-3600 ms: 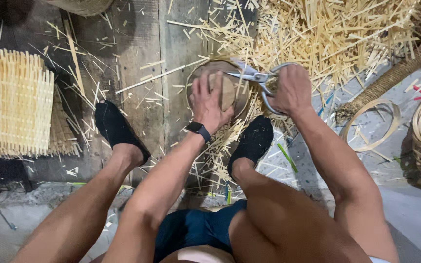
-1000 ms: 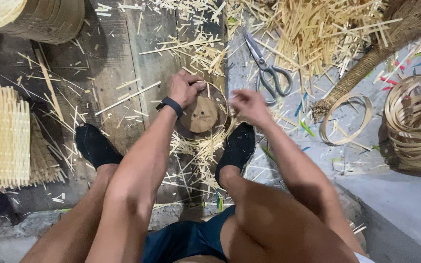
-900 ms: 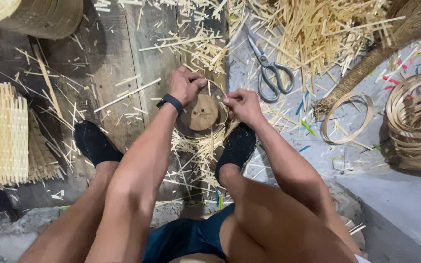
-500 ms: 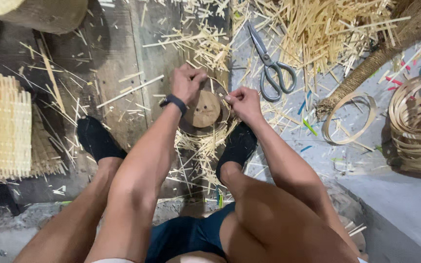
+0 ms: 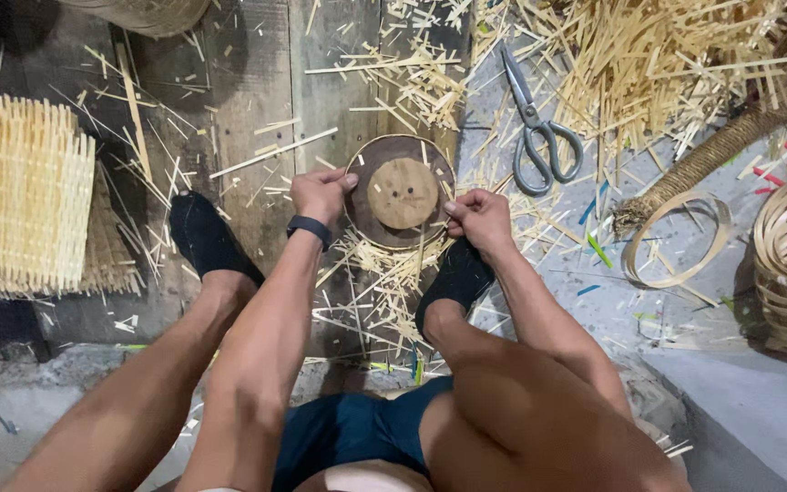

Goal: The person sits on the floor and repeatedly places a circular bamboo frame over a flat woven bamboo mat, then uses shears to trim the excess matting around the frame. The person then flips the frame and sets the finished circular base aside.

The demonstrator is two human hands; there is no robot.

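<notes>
Both hands grip the round dark brown disc with a thin pale bamboo rim [image 5: 400, 192], which lies flat on the plank floor [image 5: 257, 100] in the upper middle of the frame. The left hand [image 5: 321, 193] is curled closed on the disc's left edge, thumb pressing onto the rim; the right hand [image 5: 475, 214] is closed on the right edge, fingers pinched tight around what looks like a thin strip, though exactly what it pinches is too small to tell.

To do this step well, it seems wise to keep the disc pressed flat and steady with even pressure from both sides, so that the thin rim sits snug all round and does not spring off.

The disc carries a smaller, lighter round wooden piece [image 5: 402, 192] at its centre, with small dark holes in it. Loose pale bamboo splints [image 5: 384, 282] lie under its lower edge and scatter toward the black-socked foot [image 5: 453, 282] just below the right hand.

Metal scissors [image 5: 535, 137] rest apart in the upper right, beside a heap of straw-coloured offcuts [image 5: 676, 64]. A woven pale bamboo basket piece [image 5: 20, 196] sits at the left edge, and coiled bamboo strip hoops [image 5: 676, 239] lie at the right.
</notes>
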